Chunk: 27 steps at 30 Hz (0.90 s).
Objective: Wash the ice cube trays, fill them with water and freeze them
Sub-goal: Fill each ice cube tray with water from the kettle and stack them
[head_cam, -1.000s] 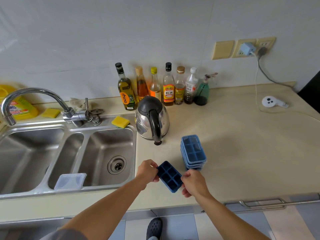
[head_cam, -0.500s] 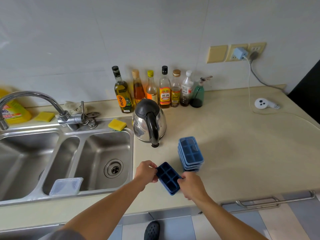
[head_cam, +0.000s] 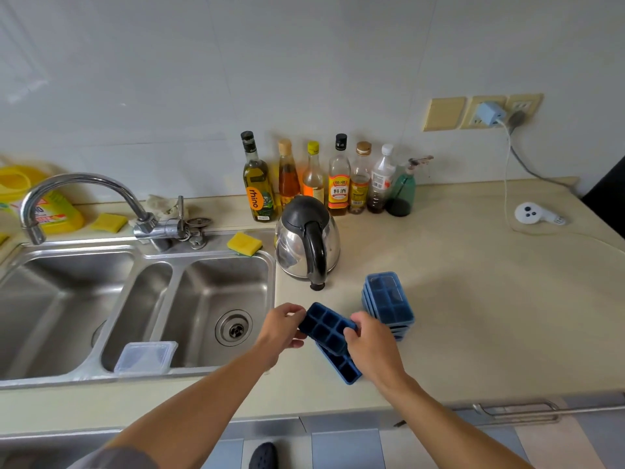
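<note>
Both my hands hold a dark blue ice cube tray point(head_cam: 325, 328) lifted just above the counter, right of the sink. My left hand point(head_cam: 281, 328) pinches its left end, and my right hand point(head_cam: 370, 343) grips its right end. Under it a lighter blue tray base point(head_cam: 341, 367) lies on the counter, partly hidden by my right hand. A stack of several blue lidded trays point(head_cam: 389, 302) stands just to the right, beside my right hand. A clear plastic lid point(head_cam: 145, 357) rests on the sink's front rim.
A double steel sink point(head_cam: 189, 299) with a curved tap point(head_cam: 77, 198) lies at left. A steel kettle point(head_cam: 306, 245) stands behind the trays, a yellow sponge point(head_cam: 244, 244) beside it. Several bottles point(head_cam: 338, 177) line the wall. A white device point(head_cam: 532, 214) with a cable lies far right.
The dark blue tray has come up off the lighter base and tilted left towards the sink. Both hands have stayed on its ends.
</note>
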Motion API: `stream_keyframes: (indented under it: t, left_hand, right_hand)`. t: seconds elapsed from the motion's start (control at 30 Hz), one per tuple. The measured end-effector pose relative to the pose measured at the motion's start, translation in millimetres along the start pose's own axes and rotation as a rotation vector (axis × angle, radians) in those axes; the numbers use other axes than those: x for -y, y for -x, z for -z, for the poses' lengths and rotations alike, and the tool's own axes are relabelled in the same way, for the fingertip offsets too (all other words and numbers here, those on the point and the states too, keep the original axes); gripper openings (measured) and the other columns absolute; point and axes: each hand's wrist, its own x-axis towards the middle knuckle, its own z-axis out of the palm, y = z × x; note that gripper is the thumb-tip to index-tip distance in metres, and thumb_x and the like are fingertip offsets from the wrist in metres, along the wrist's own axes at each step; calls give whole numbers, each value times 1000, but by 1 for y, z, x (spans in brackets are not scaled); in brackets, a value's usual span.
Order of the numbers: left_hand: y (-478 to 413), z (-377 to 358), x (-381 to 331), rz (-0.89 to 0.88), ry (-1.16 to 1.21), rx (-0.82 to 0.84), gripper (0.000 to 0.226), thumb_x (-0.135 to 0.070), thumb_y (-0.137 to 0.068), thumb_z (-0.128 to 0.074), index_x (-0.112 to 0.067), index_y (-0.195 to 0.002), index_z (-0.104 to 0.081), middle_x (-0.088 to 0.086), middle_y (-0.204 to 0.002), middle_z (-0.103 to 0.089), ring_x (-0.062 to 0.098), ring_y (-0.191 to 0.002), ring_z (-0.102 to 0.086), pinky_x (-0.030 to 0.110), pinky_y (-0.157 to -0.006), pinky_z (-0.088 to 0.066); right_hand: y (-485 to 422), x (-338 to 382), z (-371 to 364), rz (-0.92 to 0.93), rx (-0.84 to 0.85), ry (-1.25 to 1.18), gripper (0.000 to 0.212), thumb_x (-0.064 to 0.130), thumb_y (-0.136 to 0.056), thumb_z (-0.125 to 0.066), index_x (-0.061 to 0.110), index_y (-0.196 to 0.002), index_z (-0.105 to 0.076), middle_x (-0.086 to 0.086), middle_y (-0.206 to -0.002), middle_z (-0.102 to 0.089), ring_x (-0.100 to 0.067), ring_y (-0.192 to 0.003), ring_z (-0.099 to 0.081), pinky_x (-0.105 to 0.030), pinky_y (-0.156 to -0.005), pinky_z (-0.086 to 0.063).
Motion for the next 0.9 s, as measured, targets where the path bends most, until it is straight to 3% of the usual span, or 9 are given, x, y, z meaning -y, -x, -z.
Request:
stream_keyframes:
  t: [0.1, 0.2, 0.37, 0.53, 0.6, 0.67, 0.73, 0.8, 0.9]
  left_hand:
    - [-8, 24, -3, -28, -76, 76, 17, -27, -101, -58, -16, -103, -71, 9, -86, -74, 16, -64, -69, 29, -60, -58]
    - [-23, 61, -7, -36, -152, 78, 20, -28, -102, -58, -13, -104, -70, 12, -85, -76, 21, -67, -73, 32, -63, -61]
    - [-64, 150, 4, 72, -118, 36, 20, -21, -102, -59, -3, -105, -67, 20, -83, -73, 30, -70, -69, 49, -80, -62]
    - [-113, 229, 24, 184, -202, 36, 24, -25, -103, -58, -5, -114, -63, 18, -101, -74, 23, -77, -71, 34, -74, -62]
    - [-136, 245, 34, 236, -193, 48, 21, -21, -102, -59, -4, -115, -62, 15, -95, -71, 21, -72, -70, 31, -67, -63]
    - [-156, 250, 43, 271, -233, 68, 16, -12, -100, -58, -1, -111, -61, 12, -89, -67, 21, -70, -69, 32, -66, -63]
    - [-173, 249, 56, 276, -303, 107, 7, -5, -96, -58, 0, -98, -61, 9, -82, -63, 21, -71, -65, 29, -64, -61]
    - [-184, 244, 67, 304, -324, 128, 5, -3, -94, -56, -5, -90, -59, 5, -76, -59, 20, -71, -62, 19, -54, -54]
    - [-202, 239, 85, 362, -270, 104, 14, -6, -96, -52, -3, -106, -62, 10, -89, -66, 19, -76, -66, 27, -56, -56]
  right_hand:
    - [-10, 20, -8, 17, -59, -34, 21, 23, -99, -58, 17, -119, -58, 3, -104, -65, -16, -97, -62, -36, -85, -55]
    - [-27, 44, -31, 72, -79, -12, 24, 23, -98, -59, 17, -120, -59, 4, -99, -60, -13, -90, -57, -29, -77, -46]
    - [-63, 97, -110, 83, 18, -76, 28, 19, -96, -58, 20, -125, -60, 1, -110, -59, -14, -98, -56, -26, -83, -39]
    - [-111, 139, -201, 25, 96, -80, 28, 21, -97, -58, 14, -124, -61, 9, -94, -58, -7, -83, -56, -20, -66, -41]
    - [-133, 142, -228, -71, 116, -90, 30, 22, -96, -58, 9, -123, -60, 2, -97, -62, -13, -84, -61, -27, -64, -51]
    - [-150, 137, -249, -207, 152, -152, 44, 22, -97, -58, 10, -139, -51, -6, -121, -64, -23, -102, -66, -45, -82, -60]
    - [-160, 128, -267, -296, 186, -191, 54, 21, -97, -57, 13, -149, -43, -7, -139, -57, -26, -118, -62, -49, -96, -57]
    - [-167, 115, -285, -358, 221, -212, 51, 19, -95, -57, 16, -145, -44, -5, -135, -58, -24, -117, -61, -49, -98, -55]
    - [-172, 100, -307, -431, 257, -257, 23, 15, -95, -58, 31, -112, -53, 5, -107, -60, -12, -98, -61, -41, -93, -56]
